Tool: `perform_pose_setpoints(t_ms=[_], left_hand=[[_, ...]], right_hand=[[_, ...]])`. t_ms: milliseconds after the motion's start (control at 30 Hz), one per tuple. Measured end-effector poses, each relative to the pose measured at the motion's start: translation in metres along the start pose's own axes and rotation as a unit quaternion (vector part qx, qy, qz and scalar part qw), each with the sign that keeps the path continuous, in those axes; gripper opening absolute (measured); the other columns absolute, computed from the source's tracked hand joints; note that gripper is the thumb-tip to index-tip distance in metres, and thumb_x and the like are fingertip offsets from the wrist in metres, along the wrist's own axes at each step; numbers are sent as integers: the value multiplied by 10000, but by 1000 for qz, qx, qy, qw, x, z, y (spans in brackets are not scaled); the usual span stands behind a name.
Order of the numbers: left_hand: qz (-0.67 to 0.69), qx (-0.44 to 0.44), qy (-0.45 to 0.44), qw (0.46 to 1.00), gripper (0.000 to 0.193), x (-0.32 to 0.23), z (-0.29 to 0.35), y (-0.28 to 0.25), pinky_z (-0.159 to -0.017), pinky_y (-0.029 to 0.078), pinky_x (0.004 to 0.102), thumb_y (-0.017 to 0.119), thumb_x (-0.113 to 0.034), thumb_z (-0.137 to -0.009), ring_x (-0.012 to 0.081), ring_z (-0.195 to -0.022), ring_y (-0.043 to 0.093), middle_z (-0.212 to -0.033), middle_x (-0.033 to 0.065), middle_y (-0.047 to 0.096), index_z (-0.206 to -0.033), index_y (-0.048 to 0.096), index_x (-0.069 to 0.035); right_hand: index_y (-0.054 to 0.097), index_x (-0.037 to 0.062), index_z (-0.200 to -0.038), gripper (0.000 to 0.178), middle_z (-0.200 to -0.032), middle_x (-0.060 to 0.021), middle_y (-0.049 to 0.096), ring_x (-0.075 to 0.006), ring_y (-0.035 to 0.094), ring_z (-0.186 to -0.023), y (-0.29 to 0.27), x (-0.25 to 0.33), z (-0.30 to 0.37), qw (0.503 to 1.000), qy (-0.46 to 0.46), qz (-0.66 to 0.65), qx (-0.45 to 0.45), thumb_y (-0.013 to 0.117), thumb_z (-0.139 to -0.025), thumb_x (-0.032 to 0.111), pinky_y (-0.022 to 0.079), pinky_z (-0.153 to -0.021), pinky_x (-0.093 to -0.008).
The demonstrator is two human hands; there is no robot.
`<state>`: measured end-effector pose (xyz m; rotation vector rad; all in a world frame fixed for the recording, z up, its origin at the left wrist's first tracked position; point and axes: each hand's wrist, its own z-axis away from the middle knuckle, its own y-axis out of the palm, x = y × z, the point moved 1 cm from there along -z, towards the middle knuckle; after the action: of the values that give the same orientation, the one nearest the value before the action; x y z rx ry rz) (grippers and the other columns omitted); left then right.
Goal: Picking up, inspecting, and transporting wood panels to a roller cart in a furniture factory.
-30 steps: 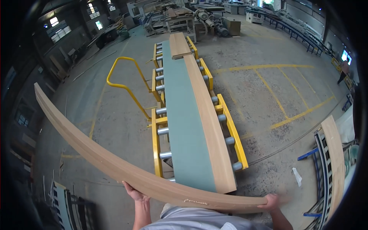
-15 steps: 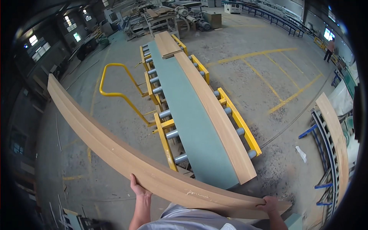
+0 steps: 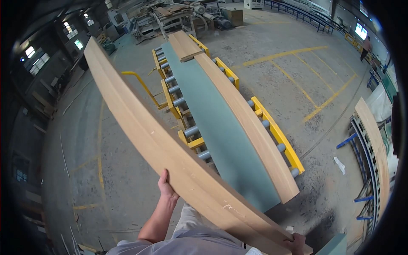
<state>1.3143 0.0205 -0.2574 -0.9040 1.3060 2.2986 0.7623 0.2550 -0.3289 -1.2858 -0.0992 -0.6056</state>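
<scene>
A long pale wooden board (image 3: 140,127) with a stepped face runs slantwise from the lower right up to the far left. My left hand (image 3: 169,187) is closed on its lower left edge near the middle, thumb up on the face. At the near end my right hand (image 3: 296,244) grips the board, its fingers partly hidden. Small shavings cling to the wood. To the right of it lies a green panel (image 3: 212,110) on a yellow roller cart (image 3: 280,136). On that panel's right side rests another long wooden board (image 3: 255,136), with a shorter, wider board (image 3: 183,44) at the far end.
The cart's yellow handle (image 3: 142,83) rises on the left, partly behind the held board. At the right a blue-legged stand (image 3: 361,170) bears a wooden plank (image 3: 374,136). Machinery (image 3: 204,17) stands far back. A person (image 3: 365,47) is at the far right.
The held board has swung clockwise, its far end moving up and right. My left hand has risen and shifted right; my right hand is slightly lower. The board now covers part of the cart's handle.
</scene>
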Motion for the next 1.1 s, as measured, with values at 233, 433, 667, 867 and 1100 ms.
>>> perform_pose_setpoints(t_ms=[233,433,667,867,1100], left_hand=[[13,62,-113,992,560,-57,-96,-31,-963,412,461,516,-402,-858,325,-1098,530,-1220,152,540,-1273,435,-35],[-21,106,-221,969,577,-97,-152,-71,-980,392,476,550,-349,-842,347,-1140,491,-1235,197,505,-1289,393,-21],[-68,134,-271,951,570,-105,-175,-101,-999,378,468,585,-293,-818,345,-1147,488,-1237,192,508,-1277,401,-9],[-120,128,-307,935,514,-101,-195,-128,-999,382,425,597,-245,-814,307,-1124,506,-1193,160,548,-1242,447,-3],[-125,108,-309,936,462,-102,-276,-113,-983,393,408,597,-227,-816,293,-1103,518,-1168,145,565,-1201,480,-1]], right_hand=[[629,9,-636,499,-578,-189,568,-360,599,-568,58,123,79,992,44,35,-109,677,-437,465,489,-564,-425],[619,52,-581,516,-569,-179,551,-371,577,-554,111,180,150,990,95,103,-32,633,-533,565,466,-523,-446],[595,83,-1030,554,-902,-175,631,-310,615,-772,148,228,197,955,175,161,174,537,-794,581,488,-654,-416],[627,55,-600,511,-567,-171,564,-366,587,-570,208,213,204,984,152,90,8,620,-608,566,465,-534,-446],[577,46,-517,475,-524,-168,538,-361,568,-538,193,296,146,978,201,61,-2,606,-611,510,450,-515,-440]])
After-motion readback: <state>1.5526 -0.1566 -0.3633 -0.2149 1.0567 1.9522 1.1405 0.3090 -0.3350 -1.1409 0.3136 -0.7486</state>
